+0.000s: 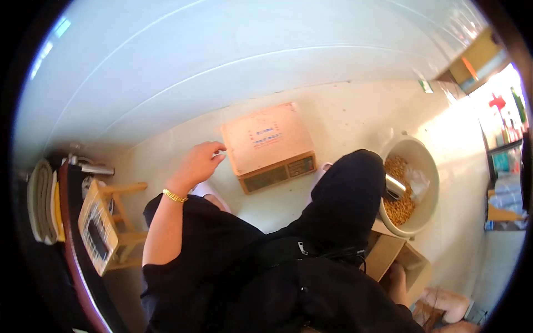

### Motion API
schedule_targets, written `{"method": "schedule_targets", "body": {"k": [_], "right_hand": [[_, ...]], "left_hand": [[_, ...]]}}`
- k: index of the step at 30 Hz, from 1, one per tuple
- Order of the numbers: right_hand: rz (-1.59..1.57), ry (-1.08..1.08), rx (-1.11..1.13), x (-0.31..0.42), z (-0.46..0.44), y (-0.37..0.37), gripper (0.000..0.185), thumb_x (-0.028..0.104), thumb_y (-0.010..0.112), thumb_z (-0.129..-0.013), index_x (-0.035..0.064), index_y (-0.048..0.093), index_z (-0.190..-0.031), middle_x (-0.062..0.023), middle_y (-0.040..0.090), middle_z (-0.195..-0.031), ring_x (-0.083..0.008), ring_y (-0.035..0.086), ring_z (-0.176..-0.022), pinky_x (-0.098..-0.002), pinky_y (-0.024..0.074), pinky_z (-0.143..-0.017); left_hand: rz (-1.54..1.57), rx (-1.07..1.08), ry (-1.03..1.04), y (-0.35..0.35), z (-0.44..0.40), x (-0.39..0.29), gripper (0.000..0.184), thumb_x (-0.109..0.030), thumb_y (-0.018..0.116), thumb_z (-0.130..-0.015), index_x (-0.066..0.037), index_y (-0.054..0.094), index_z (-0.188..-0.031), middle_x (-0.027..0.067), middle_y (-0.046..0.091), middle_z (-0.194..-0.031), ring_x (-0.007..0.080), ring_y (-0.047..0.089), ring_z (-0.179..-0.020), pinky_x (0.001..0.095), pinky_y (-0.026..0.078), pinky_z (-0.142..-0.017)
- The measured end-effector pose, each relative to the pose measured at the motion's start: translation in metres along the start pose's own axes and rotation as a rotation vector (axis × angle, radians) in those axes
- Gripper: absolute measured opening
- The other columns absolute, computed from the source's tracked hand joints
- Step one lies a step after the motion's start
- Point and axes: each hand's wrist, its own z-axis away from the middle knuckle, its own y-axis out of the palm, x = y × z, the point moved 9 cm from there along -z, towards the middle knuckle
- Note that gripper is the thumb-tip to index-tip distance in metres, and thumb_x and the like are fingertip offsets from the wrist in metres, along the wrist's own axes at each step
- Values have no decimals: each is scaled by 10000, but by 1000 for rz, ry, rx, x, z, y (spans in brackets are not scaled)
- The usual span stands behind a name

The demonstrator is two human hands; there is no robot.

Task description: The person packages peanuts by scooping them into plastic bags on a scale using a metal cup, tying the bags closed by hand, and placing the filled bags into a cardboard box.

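At the far left, folded cloths (40,202) stand upright, and a wooden stool (130,238) is tilted in the view beside them. Left of the centre, the left hand (201,162) is at the left edge of a closed cardboard box (269,139). Its fingers are loosely bent with the thumb apart, and they pinch nothing; whether the fingertips touch the cardboard is hard to tell. The box sits on the pale floor (344,105) in the upper middle, between the feet and the wall. At right, a round bucket (425,161) holds small brown pieces, perhaps nuts, with a metal scoop (395,187) and a clear plastic bag (419,180) on them. Below it, at lower right, the right hand (397,280) reaches into an open container (383,258); its fingers are hidden, so their state cannot be told. The step in hand looks like reaching to both sides at once; gripping the closed box would call for closer contact.
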Motion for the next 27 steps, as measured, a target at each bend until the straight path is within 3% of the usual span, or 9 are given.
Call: {"method": "schedule_targets", "body": {"k": [2,9,11,18,20,22,24,26,27], "right_hand": [[-112,1,21,-21,-21,-2,289,324,415,-929,90,543,-1041,-57,605,-881,-196,579,-726,-360,487,-623],[-63,80,-17,-3,30,21,301,349,421,-927,96,545,-1031,-56,606,-886,-193,576,-728,-357,482,-631],[-41,90,-21,3,42,21,304,356,423,-926,98,546,-1028,-56,606,-887,-192,575,-729,-356,481,-633],[11,113,-24,30,96,29,317,382,429,-924,103,549,-1018,-55,607,-892,-189,572,-732,-353,475,-641],[23,121,-12,37,111,37,321,389,430,-924,105,550,-1016,-54,607,-893,-189,571,-733,-352,474,-643],[34,118,-7,47,123,40,325,396,432,-923,107,551,-1013,-54,608,-895,-188,570,-733,-351,473,-645],[44,122,13,56,136,45,329,403,434,-922,108,551,-1010,-54,608,-896,-187,569,-734,-350,471,-647],[53,140,38,58,149,52,333,410,436,-922,110,552,-1007,-54,608,-897,-186,568,-735,-350,470,-649],[54,146,48,61,153,56,335,414,436,-922,111,553,-1006,-53,608,-898,-186,568,-735,-349,469,-650]], "left_hand": [[-36,-28,20,-2,5,-5,216,-164,573,-852,-42,624,-1022,154,638,-966,324,595,-893,409,468,-788],[-36,8,-38,1,13,9,218,-157,547,-862,-53,621,-1038,149,632,-990,332,577,-938,420,451,-822],[-94,-38,45,0,13,8,217,-160,561,-860,-45,624,-1033,145,638,-981,312,596,-871,392,472,-787],[-161,-5,114,-6,4,-10,247,-151,570,-854,-47,612,-1074,140,626,-1040,305,601,-888,385,477,-800],[60,-47,45,-38,8,-10,276,-164,572,-869,-48,602,-1117,109,632,-1044,233,623,-869,343,489,-781],[65,-107,-100,-77,23,17,312,-171,569,-885,-52,582,-1173,91,631,-1066,162,618,-863,309,490,-774],[148,-215,-301,-118,55,51,323,-166,559,-895,-61,570,-1200,96,619,-1098,148,608,-875,300,487,-792],[62,-372,-407,-147,98,117,362,-159,565,-886,-45,546,-1230,131,592,-1175,184,605,-958,309,474,-840],[-92,-508,-421,-161,128,158,397,-184,587,-871,-46,530,-1239,150,575,-1193,244,578,-1014,351,462,-868]]}}
